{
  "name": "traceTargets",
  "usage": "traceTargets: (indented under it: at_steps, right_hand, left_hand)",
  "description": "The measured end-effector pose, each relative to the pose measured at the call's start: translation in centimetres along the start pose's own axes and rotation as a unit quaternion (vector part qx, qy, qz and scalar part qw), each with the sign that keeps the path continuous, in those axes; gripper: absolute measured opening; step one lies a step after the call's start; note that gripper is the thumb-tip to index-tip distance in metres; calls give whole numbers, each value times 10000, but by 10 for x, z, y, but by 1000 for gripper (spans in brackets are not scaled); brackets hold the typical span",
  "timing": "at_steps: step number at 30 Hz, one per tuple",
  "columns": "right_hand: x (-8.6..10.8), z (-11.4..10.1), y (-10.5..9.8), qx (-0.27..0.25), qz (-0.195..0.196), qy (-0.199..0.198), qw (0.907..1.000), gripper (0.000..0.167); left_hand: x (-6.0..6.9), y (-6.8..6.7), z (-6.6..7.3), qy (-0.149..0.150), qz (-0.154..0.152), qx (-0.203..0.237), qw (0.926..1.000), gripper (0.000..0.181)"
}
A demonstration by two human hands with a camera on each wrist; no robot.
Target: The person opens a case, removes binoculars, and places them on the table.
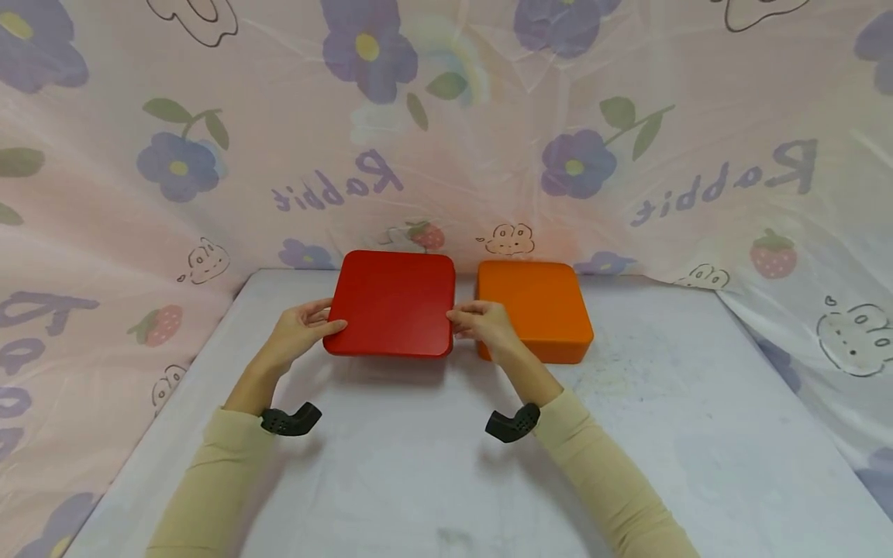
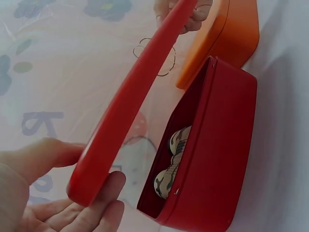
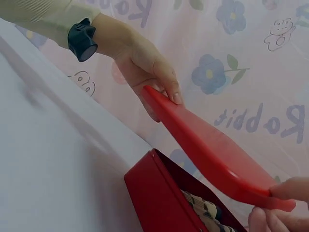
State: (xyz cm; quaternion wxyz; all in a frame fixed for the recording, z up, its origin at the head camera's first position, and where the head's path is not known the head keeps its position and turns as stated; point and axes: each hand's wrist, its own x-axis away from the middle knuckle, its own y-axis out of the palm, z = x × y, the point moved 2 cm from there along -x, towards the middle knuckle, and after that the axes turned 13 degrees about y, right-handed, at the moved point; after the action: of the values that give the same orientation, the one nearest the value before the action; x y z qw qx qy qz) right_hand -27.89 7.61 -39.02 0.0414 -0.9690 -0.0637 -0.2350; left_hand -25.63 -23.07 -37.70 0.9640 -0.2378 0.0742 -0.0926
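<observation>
Both hands hold a red lid (image 1: 394, 302) level above an open red box (image 2: 217, 140). The left hand (image 1: 300, 333) pinches its left edge, thumb on top and fingers beneath, as the left wrist view shows (image 2: 72, 193). At the opposite edge, the right hand (image 1: 488, 325) grips the lid between thumb and fingers. Inside the box lies a camouflage-patterned object (image 2: 171, 169), partly hidden by the box wall; the right wrist view shows striped, rounded shapes (image 3: 205, 208) there. In the head view the lid covers the box.
An orange box (image 1: 533, 306), closed, stands just right of the red one, close to the right hand. Patterned cloth (image 1: 488, 155) hangs behind and at both sides of the white table (image 1: 418, 480). Each wrist wears a black device (image 1: 289, 420).
</observation>
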Motion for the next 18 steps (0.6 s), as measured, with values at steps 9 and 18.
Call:
traceTargets:
  at_steps: [9,18]
  right_hand:
    - [9,9,9,124,-255,53,9996,29]
    - [17,28,25,91,-558,-72,9984,24]
  left_hand:
    - [18,-9,5,-139,63,-318,9994,60]
    - [38,-18,-3,-177,219,-724,9970,53]
